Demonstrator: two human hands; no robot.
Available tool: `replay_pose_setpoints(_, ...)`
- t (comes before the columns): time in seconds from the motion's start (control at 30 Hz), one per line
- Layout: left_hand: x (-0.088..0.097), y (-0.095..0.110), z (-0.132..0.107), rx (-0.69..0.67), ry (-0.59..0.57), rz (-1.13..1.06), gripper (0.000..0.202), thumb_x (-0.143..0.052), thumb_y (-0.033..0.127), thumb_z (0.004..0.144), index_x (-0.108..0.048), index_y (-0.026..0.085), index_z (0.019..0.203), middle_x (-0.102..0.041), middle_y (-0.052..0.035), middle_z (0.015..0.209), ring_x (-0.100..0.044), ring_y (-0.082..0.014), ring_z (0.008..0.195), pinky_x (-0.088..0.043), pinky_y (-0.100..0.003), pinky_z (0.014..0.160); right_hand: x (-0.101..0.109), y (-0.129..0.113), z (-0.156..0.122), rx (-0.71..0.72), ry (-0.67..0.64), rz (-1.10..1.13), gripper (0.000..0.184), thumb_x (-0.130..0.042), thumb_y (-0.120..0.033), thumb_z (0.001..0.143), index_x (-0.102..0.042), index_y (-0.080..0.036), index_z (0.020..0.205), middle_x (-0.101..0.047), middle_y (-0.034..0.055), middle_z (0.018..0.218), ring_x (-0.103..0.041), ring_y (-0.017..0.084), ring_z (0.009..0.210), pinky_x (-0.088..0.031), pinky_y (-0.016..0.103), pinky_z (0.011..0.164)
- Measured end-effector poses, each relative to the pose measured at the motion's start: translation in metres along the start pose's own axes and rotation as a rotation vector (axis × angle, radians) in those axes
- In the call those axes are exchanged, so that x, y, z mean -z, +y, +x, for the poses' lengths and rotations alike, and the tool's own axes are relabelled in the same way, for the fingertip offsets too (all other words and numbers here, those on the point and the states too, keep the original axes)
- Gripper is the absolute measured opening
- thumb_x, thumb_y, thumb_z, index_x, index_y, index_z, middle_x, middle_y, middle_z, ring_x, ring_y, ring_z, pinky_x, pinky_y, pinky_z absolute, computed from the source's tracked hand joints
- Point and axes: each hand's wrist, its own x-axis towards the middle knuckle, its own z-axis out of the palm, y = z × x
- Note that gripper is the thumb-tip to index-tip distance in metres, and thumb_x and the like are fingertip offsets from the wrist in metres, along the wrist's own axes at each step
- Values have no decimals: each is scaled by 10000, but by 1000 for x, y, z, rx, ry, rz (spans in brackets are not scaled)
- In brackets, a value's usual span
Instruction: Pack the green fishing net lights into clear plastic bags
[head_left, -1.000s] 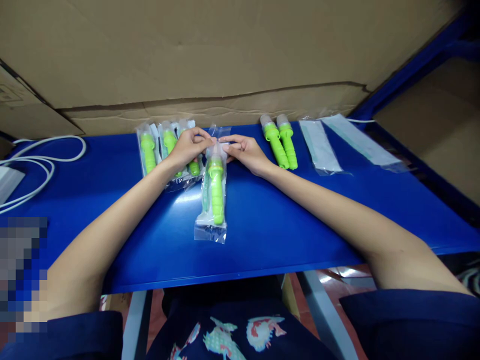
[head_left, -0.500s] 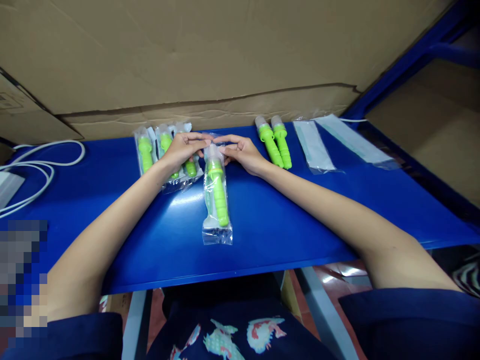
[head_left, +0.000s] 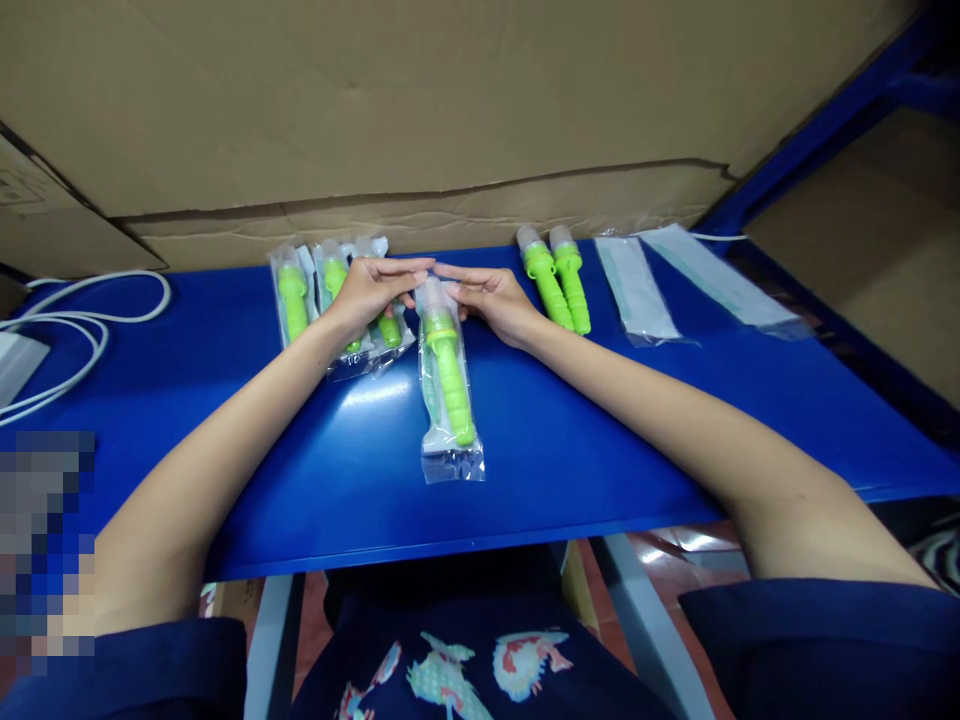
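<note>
Bag's lower end has swung toward the right since 1 s ago. Left hand (head_left: pixel 369 290) & right hand (head_left: pixel 489 297) pinch the top of the bagged green tool (head_left: pixel 448 380), flat on the blue table (head_left: pixel 600 430), center.

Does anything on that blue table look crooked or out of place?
Mildly. The bagged green piece that both hands pinch at its top lies slanted, its bottom end swung rightward. Two green pieces lie unbagged beside the empty bags. Nothing looks spilled or broken.
</note>
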Motion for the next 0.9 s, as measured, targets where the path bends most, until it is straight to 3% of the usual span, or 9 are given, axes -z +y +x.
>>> replay_pose_setpoints(0.13,1,-1,1,-13,-34,5,303,-786,286,881,-858,201,1163,-843,-75,883,-690,-107,651,-347,-168,427,2,0,1,12,-7,34,377,-955,-363,682,-864,-227,1022,-818,4,957,-612,96,697,-541,231,657)
replay_pose_setpoints(0.3,3,-2,2,-36,-70,23,252,-765,274,890,-864,186,1105,-852,-101,1001,-728,-115,702,-367,-173,440,2,-2,1,-27,1,62,283,-925,-278,675,-863,-219,945,-818,20,934,-670,126,774,-562,244,706)
replay_pose_setpoints(0.43,3,2,0,-32,-90,31,192,-746,254,891,-858,159,1015,-845,-107,996,-731,-112,712,-372,-165,440,1,-3,1,-6,3,76,139,-901,-214,628,-817,-191,736,-821,36,947,-689,127,774,-550,229,673)
replay_pose_setpoints(0.6,5,2,2,-17,-145,-51,382,-675,463,967,-824,112,990,-832,-137,1075,-739,-120,703,-382,-159,427,2,-3,2,-28,15,69,115,-854,-181,657,-752,-173,709,-806,46,966,-704,148,822,-570,253,713)
replay_pose_setpoints(0.67,5,0,3,-20,-141,-41,392,-713,484,958,-814,107,994,-830,-129,1023,-725,-107,680,-371,-146,427,2,-3,3,-34,35,69,110,-838,-168,655,-737,-171,699,-803,45,998,-712,153,846,-573,254,721)
replay_pose_setpoints(0.77,5,-1,3,-25,-145,-7,333,-848,323,869,-795,124,1130,-831,-98,983,-707,-84,669,-368,-130,444,1,-2,3,-36,52,57,91,-809,-155,665,-722,-171,686,-797,45,1004,-701,142,819,-560,241,695)
replay_pose_setpoints(0.9,4,0,2,2,-143,-38,589,-831,177,857,-651,149,1417,-833,-103,1120,-707,-67,670,-381,-130,471,0,-2,3,-4,59,44,73,-781,-162,700,-714,-169,672,-786,41,946,-682,126,784,-545,225,682)
